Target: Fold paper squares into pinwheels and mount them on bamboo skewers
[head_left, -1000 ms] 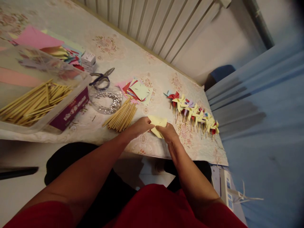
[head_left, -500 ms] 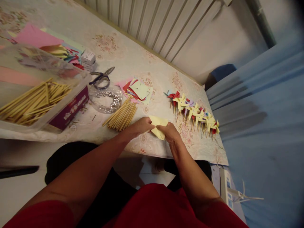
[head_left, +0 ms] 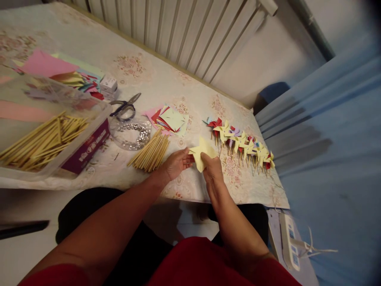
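A yellow paper pinwheel (head_left: 200,150) with its points folded toward the middle is pinched in my right hand (head_left: 213,169), the thumb pressing on its centre. Just left of it, my left hand (head_left: 177,163) has its palm turned up and fingers stretched out, at the pinwheel's left point; whether they touch is hard to tell. Close to my left wrist lies a bundle of thin wooden sticks (head_left: 150,153). Beyond my hands sits a stack of cut coloured paper squares (head_left: 174,119).
Finished pinwheels on sticks (head_left: 242,143) form a row at right. Further left are a clear dish of silvery beads (head_left: 131,134), scissors (head_left: 125,108), small white boxes (head_left: 108,85), coloured paper (head_left: 49,63) and a plastic bin (head_left: 102,115) holding sticks. A power strip (head_left: 289,242) stands below right.
My left hand has let go of the yellow paper and opened out to the left. My right hand keeps hold, and the folded pinwheel shape now shows. The view has shifted slightly.
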`<state>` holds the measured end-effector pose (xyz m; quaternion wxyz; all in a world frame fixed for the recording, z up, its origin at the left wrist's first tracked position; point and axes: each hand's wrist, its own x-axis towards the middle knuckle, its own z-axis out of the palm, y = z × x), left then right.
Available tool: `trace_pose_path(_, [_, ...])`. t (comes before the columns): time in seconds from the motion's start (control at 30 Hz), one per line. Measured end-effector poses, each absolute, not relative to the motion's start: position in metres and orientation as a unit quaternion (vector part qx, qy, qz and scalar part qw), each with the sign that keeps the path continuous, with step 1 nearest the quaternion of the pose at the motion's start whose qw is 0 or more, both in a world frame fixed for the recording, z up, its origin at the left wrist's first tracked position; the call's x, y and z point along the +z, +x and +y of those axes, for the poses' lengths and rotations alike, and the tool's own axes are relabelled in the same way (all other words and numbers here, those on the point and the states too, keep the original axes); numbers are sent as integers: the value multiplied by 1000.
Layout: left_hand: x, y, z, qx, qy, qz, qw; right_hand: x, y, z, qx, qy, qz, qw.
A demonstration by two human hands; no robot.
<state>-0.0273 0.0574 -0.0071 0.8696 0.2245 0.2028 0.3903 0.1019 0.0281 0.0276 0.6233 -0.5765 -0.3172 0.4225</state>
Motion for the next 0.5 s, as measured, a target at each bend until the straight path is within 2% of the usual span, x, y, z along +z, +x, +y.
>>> trace_pose_path(0.17, [-7,-20,49,418,271,199,844,24,86,29,398,-598,-312,622])
trace_pose_path(0.5, [-6,-14,50,488,240,249,801,13,64,29,408,-588,-316,623])
